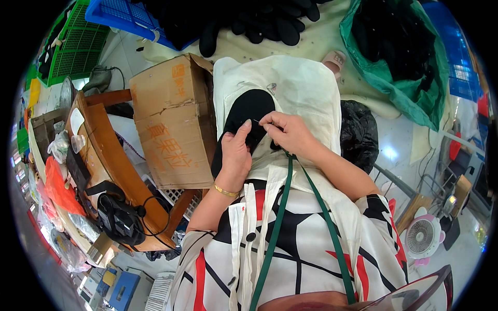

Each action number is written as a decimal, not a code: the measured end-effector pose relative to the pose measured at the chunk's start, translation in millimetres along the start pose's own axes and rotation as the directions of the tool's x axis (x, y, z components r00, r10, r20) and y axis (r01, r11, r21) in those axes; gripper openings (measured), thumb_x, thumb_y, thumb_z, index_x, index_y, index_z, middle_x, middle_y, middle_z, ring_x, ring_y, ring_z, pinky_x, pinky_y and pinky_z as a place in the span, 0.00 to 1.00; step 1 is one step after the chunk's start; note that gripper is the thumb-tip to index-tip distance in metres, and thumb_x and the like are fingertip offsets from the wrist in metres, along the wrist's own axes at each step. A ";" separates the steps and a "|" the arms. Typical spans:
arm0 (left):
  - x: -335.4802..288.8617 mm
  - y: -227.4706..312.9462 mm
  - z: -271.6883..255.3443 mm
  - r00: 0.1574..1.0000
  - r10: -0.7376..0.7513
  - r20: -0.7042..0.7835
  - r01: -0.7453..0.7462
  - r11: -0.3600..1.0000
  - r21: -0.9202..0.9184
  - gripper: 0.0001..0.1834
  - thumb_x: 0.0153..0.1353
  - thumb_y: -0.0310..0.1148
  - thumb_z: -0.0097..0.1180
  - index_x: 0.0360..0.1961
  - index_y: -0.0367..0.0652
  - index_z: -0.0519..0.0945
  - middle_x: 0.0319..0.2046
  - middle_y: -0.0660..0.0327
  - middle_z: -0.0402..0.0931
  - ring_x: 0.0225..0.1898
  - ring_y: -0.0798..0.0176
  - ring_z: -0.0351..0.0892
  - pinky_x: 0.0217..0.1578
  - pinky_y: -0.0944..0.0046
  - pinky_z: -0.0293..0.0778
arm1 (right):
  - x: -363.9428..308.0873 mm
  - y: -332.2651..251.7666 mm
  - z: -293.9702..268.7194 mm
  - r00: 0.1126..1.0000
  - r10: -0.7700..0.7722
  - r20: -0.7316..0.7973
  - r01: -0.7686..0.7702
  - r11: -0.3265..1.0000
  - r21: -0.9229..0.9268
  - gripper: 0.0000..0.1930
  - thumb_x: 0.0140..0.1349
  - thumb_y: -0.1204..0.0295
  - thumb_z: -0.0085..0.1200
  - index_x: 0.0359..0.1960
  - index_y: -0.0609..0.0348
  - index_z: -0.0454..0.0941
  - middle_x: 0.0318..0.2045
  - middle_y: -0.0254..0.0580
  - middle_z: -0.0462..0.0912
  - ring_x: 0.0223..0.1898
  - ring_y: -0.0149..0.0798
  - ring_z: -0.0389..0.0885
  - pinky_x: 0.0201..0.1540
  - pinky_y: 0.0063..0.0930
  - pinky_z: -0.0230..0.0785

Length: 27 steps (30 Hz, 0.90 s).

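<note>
A black, sole-shaped fabric piece [252, 103] lies on the white cloth [306, 88] over my lap, its rounded end pointing away from me. My left hand [236, 155] grips the left side of the piece, thumb on top and the other fingers mostly hidden. Close to that thumb, my right hand [291, 133] is closed in a pinch over the piece's right edge. From its fingertips a thin needle [256, 121] reaches toward the left thumb. I cannot make out any thread.
A cardboard box [171, 124] stands left of my lap, beside a wooden table [116, 171]. Many black pieces [275, 26] are heaped ahead. At far right is a green sack [438, 98] of black items. A black plastic bag [359, 135] sits near my right arm.
</note>
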State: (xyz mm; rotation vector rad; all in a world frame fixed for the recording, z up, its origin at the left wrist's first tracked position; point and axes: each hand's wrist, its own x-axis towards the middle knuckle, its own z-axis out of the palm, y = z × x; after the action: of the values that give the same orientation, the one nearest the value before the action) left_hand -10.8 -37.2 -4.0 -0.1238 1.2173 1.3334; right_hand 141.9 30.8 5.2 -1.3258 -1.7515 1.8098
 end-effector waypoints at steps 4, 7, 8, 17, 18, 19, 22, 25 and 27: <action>-0.3 -0.5 -1.2 1.000 -0.009 -0.019 0.009 1.000 0.010 0.05 0.59 0.29 0.64 0.35 0.40 0.81 0.33 0.64 0.82 0.32 0.71 0.80 0.35 0.71 0.75 | 1.1 -1.3 -2.4 1.000 -0.023 0.010 0.023 0.999 -0.037 0.08 0.63 0.74 0.52 0.42 0.62 0.79 0.22 0.31 0.78 0.21 0.22 0.73 0.24 0.20 0.66; -1.8 -0.3 2.4 0.999 -0.002 -0.039 0.002 1.000 0.008 0.05 0.59 0.29 0.64 0.34 0.40 0.81 0.32 0.64 0.82 0.31 0.71 0.80 0.34 0.70 0.75 | 1.0 -1.7 -3.9 1.000 -0.009 0.023 0.010 0.999 -0.047 0.08 0.63 0.75 0.52 0.42 0.62 0.79 0.22 0.32 0.78 0.21 0.22 0.73 0.25 0.20 0.66; -2.8 0.3 4.3 0.999 0.002 -0.048 -0.002 1.000 0.005 0.05 0.59 0.29 0.64 0.34 0.40 0.81 0.32 0.64 0.82 0.31 0.71 0.80 0.34 0.70 0.75 | 0.9 -1.4 -4.1 1.000 0.001 0.028 0.000 0.999 -0.043 0.08 0.63 0.75 0.52 0.42 0.62 0.79 0.22 0.32 0.78 0.21 0.22 0.73 0.25 0.20 0.66; -4.4 1.8 3.6 0.998 -0.033 -0.048 0.033 0.999 0.000 0.06 0.59 0.28 0.64 0.36 0.39 0.80 0.34 0.63 0.81 0.33 0.70 0.80 0.36 0.68 0.75 | 3.8 -1.4 -5.4 0.999 0.000 0.055 0.002 0.999 -0.037 0.08 0.62 0.75 0.51 0.41 0.63 0.79 0.23 0.33 0.78 0.20 0.23 0.73 0.25 0.21 0.67; -4.6 0.9 3.0 0.998 -0.030 -0.061 0.030 1.000 0.006 0.07 0.59 0.28 0.64 0.36 0.38 0.80 0.34 0.63 0.81 0.33 0.70 0.79 0.37 0.68 0.75 | 4.1 -3.3 -6.4 0.998 0.008 0.063 -0.005 0.999 -0.042 0.09 0.62 0.75 0.51 0.41 0.63 0.79 0.23 0.33 0.78 0.20 0.23 0.73 0.25 0.21 0.67; -4.4 -0.1 2.8 0.997 -0.026 -0.073 0.027 1.000 0.012 0.08 0.59 0.28 0.64 0.37 0.38 0.80 0.35 0.62 0.81 0.34 0.70 0.79 0.38 0.68 0.75 | 5.0 -5.0 -7.7 0.997 0.015 0.071 -0.011 0.999 -0.048 0.09 0.62 0.75 0.51 0.41 0.63 0.79 0.23 0.34 0.78 0.20 0.24 0.73 0.25 0.21 0.67; -4.5 -2.3 3.0 0.997 -0.009 -0.079 0.010 1.000 0.020 0.09 0.58 0.27 0.64 0.38 0.36 0.79 0.35 0.61 0.81 0.35 0.69 0.79 0.39 0.68 0.75 | 9.1 -6.6 -11.7 0.994 0.030 0.108 -0.022 0.997 -0.072 0.09 0.62 0.74 0.51 0.40 0.64 0.79 0.22 0.34 0.78 0.20 0.24 0.74 0.25 0.22 0.67; -13.4 -0.3 11.2 0.996 0.007 -0.088 -0.002 0.998 0.063 0.10 0.58 0.28 0.65 0.37 0.35 0.79 0.36 0.61 0.80 0.35 0.70 0.79 0.39 0.68 0.75 | 12.2 -9.4 -13.6 0.986 0.063 0.154 -0.052 0.996 -0.076 0.08 0.62 0.73 0.51 0.39 0.64 0.79 0.21 0.35 0.78 0.20 0.25 0.74 0.25 0.22 0.68; -16.2 0.8 12.7 0.996 0.008 -0.091 -0.001 0.997 0.075 0.10 0.58 0.28 0.65 0.37 0.35 0.78 0.36 0.61 0.80 0.35 0.70 0.78 0.38 0.68 0.75 | 12.3 -10.3 -11.9 0.988 0.061 0.144 -0.047 0.994 -0.096 0.08 0.62 0.73 0.52 0.39 0.63 0.78 0.22 0.35 0.78 0.20 0.25 0.75 0.25 0.23 0.68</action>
State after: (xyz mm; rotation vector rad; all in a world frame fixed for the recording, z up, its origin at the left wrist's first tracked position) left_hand -0.2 -38.9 13.6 -0.1294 1.3436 1.2961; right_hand 140.5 49.7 11.5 -1.3167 -1.9143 1.9214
